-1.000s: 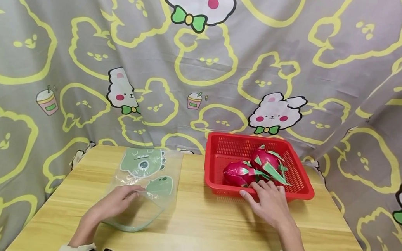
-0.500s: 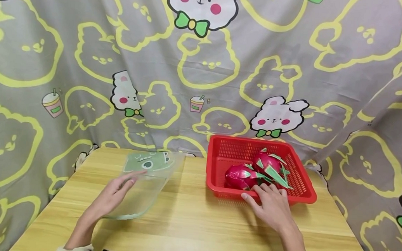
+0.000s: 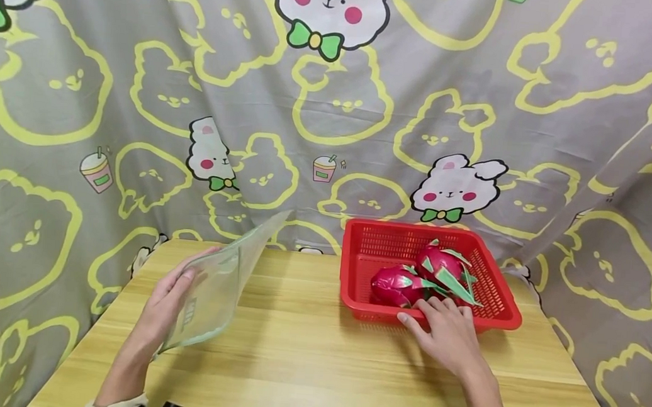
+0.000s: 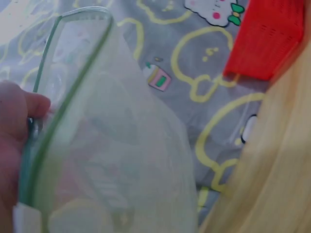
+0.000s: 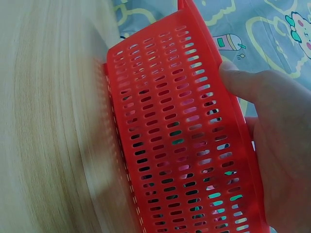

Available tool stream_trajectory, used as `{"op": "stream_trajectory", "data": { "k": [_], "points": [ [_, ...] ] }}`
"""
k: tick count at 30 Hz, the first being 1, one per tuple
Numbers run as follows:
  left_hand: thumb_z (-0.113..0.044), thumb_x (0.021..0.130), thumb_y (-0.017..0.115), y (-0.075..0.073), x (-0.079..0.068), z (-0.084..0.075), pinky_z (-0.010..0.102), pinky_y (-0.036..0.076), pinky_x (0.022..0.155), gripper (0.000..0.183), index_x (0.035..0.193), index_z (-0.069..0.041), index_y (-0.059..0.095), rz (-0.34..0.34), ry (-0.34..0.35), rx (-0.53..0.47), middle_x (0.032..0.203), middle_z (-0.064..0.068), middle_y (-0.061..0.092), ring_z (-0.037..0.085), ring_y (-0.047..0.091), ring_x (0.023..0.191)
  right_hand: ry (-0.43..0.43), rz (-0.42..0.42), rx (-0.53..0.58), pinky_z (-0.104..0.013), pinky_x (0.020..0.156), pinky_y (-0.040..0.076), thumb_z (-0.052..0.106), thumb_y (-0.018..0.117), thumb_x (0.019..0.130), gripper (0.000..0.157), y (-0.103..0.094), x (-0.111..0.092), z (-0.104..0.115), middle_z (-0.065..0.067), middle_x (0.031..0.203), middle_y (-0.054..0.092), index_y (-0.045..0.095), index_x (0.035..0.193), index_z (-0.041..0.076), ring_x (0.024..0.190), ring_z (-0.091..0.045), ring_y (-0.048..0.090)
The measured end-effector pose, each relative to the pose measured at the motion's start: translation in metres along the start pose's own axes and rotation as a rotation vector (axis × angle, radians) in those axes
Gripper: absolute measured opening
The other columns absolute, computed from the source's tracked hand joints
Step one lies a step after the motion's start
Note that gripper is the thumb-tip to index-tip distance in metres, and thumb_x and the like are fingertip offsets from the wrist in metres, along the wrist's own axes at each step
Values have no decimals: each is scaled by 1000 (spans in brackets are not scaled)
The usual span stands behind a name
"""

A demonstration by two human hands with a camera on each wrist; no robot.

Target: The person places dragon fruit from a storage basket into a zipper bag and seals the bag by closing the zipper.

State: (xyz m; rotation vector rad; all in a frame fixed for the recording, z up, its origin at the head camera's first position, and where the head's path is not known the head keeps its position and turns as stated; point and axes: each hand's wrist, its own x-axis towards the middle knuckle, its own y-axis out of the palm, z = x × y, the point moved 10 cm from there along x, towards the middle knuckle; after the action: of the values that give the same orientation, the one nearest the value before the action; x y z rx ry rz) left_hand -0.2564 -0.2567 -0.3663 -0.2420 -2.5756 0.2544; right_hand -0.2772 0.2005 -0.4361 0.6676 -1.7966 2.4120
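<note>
My left hand (image 3: 162, 302) grips a translucent zip bag (image 3: 220, 287) by its green-edged mouth, thumb on the near side. The bag stands tilted above the table, seen nearly edge-on. In the left wrist view its mouth gapes a little near the thumb (image 4: 36, 104). On the right, my right hand (image 3: 447, 335) holds the near rim of a red plastic basket (image 3: 366, 310). The thumb (image 5: 240, 80) lies over the rim outside; the other fingers reach inside, partly hidden. Two shiny dragon fruits, one in front (image 3: 394, 285) and one behind (image 3: 441, 262), lie in the basket.
A wooden table (image 3: 292, 365) carries the basket at its back right. Close behind the table hangs a grey curtain (image 3: 344, 110) with yellow and white cartoon animals, and it also closes in both sides.
My left hand has lifted the bag off the table and turned it from lying flat to steeply tilted. The right hand stays on the basket rim.
</note>
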Motion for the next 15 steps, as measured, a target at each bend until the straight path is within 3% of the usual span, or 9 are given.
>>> {"op": "stream_trajectory", "data": {
  "k": [6, 9, 12, 15],
  "points": [
    [-8, 112, 31, -19, -6, -22, 17, 37, 109, 43, 153, 0, 45, -156, 49, -112, 149, -3, 54, 8, 53, 133, 0, 6, 3, -45, 75, 32, 64, 59, 96, 57, 2, 0, -2, -7, 111, 70, 75, 116, 12, 105, -32, 56],
    [0, 110, 28, -23, -7, -42, 21, 37, 111, 44, 151, 8, 42, -167, 168, -180, 151, 5, 54, 14, 50, 138, 0, 10, 2, -45, 75, 32, 64, 59, 96, 58, 3, 1, -2, -8, 112, 70, 75, 117, 12, 105, -32, 56],
    [9, 107, 22, -23, -6, -62, 30, 35, 116, 43, 147, 22, 33, -126, 311, -249, 155, 22, 45, 26, 37, 148, 1, 11, 0, -45, 75, 32, 65, 58, 96, 59, 4, 1, -3, -8, 113, 70, 74, 117, 12, 105, -32, 55],
    [10, 106, 17, -25, -7, -74, 34, 32, 118, 43, 144, 28, 28, -108, 376, -328, 155, 29, 41, 31, 31, 150, 1, 10, 1, -45, 75, 32, 65, 58, 96, 59, 4, 1, -3, -8, 113, 70, 74, 117, 12, 105, -32, 55]
  ]
}}
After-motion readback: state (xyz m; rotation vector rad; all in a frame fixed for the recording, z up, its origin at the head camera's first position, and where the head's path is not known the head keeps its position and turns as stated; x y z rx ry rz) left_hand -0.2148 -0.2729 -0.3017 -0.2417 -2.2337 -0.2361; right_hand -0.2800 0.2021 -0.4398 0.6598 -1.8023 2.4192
